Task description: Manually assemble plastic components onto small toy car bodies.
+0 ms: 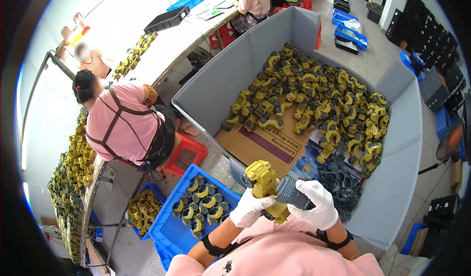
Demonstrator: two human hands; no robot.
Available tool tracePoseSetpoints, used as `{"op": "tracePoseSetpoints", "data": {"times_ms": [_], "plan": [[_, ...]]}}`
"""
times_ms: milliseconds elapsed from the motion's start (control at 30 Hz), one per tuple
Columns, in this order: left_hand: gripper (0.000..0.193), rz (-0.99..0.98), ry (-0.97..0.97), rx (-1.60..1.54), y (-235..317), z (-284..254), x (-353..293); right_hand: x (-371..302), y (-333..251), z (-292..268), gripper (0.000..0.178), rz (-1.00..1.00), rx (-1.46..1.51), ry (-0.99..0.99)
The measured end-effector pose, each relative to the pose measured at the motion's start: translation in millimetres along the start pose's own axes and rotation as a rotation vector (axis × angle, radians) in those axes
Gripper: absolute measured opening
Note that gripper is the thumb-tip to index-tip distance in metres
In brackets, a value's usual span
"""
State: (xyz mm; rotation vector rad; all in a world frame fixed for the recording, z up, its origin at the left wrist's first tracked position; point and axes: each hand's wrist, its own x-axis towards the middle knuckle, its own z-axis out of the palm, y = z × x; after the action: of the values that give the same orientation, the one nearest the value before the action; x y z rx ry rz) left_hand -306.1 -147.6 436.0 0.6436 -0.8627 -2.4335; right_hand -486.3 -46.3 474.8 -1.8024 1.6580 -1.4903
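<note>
My left hand (249,208), in a white glove, is closed around a yellow toy vehicle body (264,179) held upright in front of my chest. My gloved right hand (316,205) grips a dark grey ribbed plastic part (289,192) by its right side. The two pieces meet or overlap between my hands; whether they are joined I cannot tell. Just beyond them stands a large grey bin (402,143). Inside it lie a heap of yellow toy vehicles with grey wheels (314,92) and a pile of dark grey parts (338,182).
A blue tray (169,241) with rows of yellow-and-grey toy vehicles (201,202) sits to my left. Beyond it, a person in pink (130,119) sits on a red stool (189,153) by a long white table (181,35). A fan (449,143) stands at the right.
</note>
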Motion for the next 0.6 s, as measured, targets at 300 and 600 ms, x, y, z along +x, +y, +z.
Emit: {"op": "tracePoseSetpoints", "data": {"times_ms": [300,600], "plan": [[0.061,0.06,0.052,0.341,-10.8,-3.3,3.8,-12.7,-11.4,-3.4,0.06,0.244,0.058,-0.039],[0.06,0.313,0.113,0.29,-19.4,6.9,4.9,-4.9,-22.8,-0.7,0.067,0.193,0.022,-0.068]]}}
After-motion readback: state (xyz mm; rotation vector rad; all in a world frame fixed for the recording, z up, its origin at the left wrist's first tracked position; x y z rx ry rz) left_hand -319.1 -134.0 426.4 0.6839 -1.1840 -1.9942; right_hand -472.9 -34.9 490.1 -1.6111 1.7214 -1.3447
